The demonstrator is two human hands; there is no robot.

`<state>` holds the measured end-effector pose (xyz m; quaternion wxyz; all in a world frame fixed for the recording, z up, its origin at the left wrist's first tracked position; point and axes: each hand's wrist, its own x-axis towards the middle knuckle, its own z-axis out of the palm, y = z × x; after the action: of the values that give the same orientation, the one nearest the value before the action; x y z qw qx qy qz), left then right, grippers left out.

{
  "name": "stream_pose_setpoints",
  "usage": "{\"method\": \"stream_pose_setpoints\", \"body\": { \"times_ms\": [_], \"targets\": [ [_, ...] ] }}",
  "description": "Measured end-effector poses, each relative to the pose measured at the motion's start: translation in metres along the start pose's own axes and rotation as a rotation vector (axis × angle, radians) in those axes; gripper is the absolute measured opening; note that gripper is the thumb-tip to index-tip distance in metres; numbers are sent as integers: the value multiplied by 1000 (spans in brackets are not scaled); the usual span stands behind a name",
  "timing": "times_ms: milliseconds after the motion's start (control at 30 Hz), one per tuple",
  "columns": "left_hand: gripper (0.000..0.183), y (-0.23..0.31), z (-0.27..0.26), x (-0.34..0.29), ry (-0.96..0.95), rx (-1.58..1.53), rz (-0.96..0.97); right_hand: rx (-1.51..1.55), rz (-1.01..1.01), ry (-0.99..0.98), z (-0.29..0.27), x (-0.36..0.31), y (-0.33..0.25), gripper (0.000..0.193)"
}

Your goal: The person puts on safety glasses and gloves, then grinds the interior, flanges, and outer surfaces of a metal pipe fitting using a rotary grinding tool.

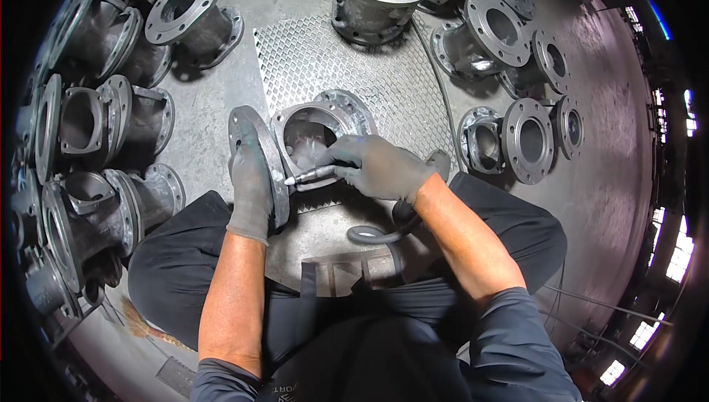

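Observation:
Between my knees a grey cast valve body (pixel 275 152) lies on its side, its large round flange standing upright on the left and its squarish opening facing up. My left hand (pixel 252 184), in a grey glove, grips the rim of that flange. My gloved right hand (pixel 380 168) is closed on a slim grey pointed tool (pixel 314 175) whose kind I cannot make out. Its tip points left, close to the flange's inner side and the near edge of the opening. The palm side of the right hand is hidden.
A diamond-pattern metal plate (pixel 310 55) lies under and beyond the casting. A dark hose (pixel 373 237) curls near my lap. Several flanged castings stand on the left (pixel 144 118) and right (pixel 530 140). Another casting (pixel 377 3) stands upright at the plate's far end.

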<state>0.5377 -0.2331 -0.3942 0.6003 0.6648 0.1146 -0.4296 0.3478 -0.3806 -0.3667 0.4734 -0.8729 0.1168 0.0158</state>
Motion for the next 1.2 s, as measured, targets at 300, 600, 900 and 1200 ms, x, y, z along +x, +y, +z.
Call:
{"method": "stream_pose_setpoints", "body": {
  "times_ms": [300,600,900,1200],
  "targets": [
    [81,9,7,-14,-38,-66,-47,-23,10,-67,-5,7,-7,31],
    [79,4,5,-11,-42,-62,-6,12,6,-86,0,18,3,28],
    [77,6,4,-11,-49,-44,-3,-18,29,-136,-3,30,10,28],
    [82,9,5,-14,-51,-10,-17,-154,117,-257,-17,27,-9,32]
  ]
}}
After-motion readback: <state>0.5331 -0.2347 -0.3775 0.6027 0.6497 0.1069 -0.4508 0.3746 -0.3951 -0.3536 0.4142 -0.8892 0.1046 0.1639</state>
